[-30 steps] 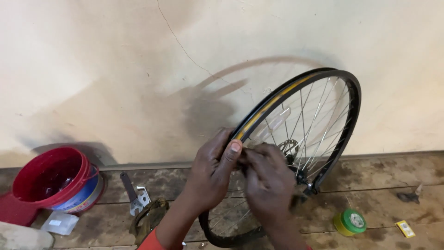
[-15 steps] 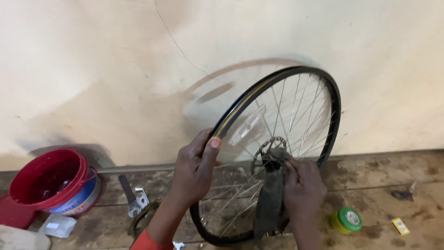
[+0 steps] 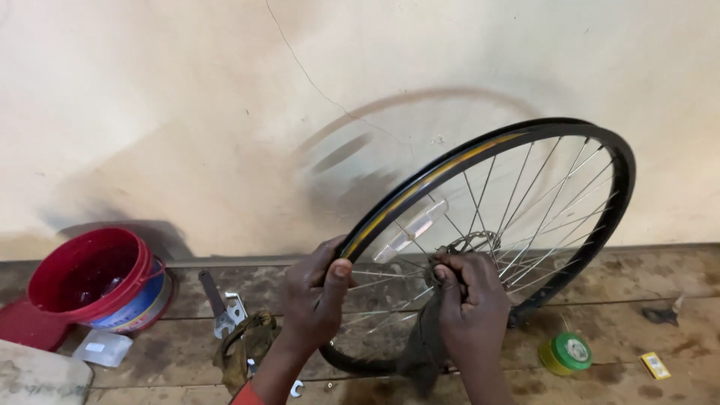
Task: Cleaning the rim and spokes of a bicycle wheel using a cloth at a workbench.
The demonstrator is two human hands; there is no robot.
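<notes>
Standing almost upright on a worn wooden bench [image 3: 637, 375], a bare bicycle wheel [image 3: 592, 142] with a black rim and a yellow strip along its inner channel leans toward a pale, cracked wall [image 3: 187, 97]. The left hand [image 3: 315, 296] is clamped on the rim at its near left edge, thumb pressed over the top and fingers wrapped behind. The right hand [image 3: 469, 300] is closed around the hub [image 3: 472, 244] area at the wheel's centre, fingers curled among the spokes; exactly what it pinches there cannot be told. A clear reflector [image 3: 411, 229] sits on the spokes just above and between the hands.

To the far left a red bucket [image 3: 90, 274] rests tilted on the bench, with a flat spanner [image 3: 217, 300] beside it and a crumpled brown rag [image 3: 244, 345] near the left wrist. To the right lie a small green and yellow roll of tape [image 3: 566, 352] and a little yellow packet [image 3: 656, 365], both well apart from the wheel.

As a judgement, the wheel is steadied only by these two grips and its bottom edge on the bench, so a slackened left hand could let it roll or tip sideways. Fingers threaded among thin spokes could be pinched if the wheel turns suddenly.
</notes>
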